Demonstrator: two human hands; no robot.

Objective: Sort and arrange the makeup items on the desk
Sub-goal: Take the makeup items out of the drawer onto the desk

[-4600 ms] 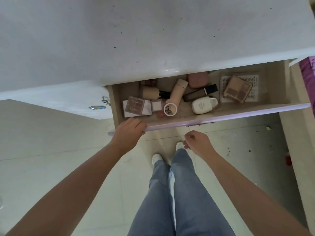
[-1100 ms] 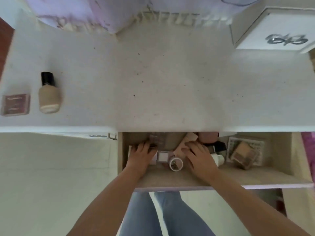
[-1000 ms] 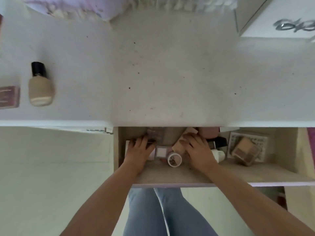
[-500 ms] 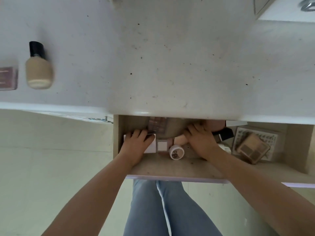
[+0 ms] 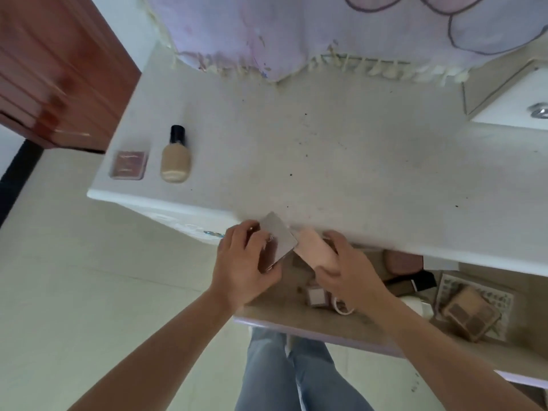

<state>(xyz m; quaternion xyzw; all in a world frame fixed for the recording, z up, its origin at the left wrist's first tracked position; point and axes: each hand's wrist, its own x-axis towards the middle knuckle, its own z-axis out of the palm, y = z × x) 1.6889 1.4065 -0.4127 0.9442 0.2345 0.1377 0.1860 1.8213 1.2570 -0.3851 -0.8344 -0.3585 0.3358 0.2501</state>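
Two hands above the open drawer (image 5: 311, 324), left hand (image 5: 243, 265) fingers around a flat palette (image 5: 277, 240), right hand (image 5: 347, 271) fingers clasping a pink tube (image 5: 315, 252).

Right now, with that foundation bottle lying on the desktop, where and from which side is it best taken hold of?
Probably across the wide beige body of the foundation bottle, from above, thumb and fingers on its two long sides. It lies flat, black cap pointing away from the desk's front edge, and the pink compact on its left sits apart from it.
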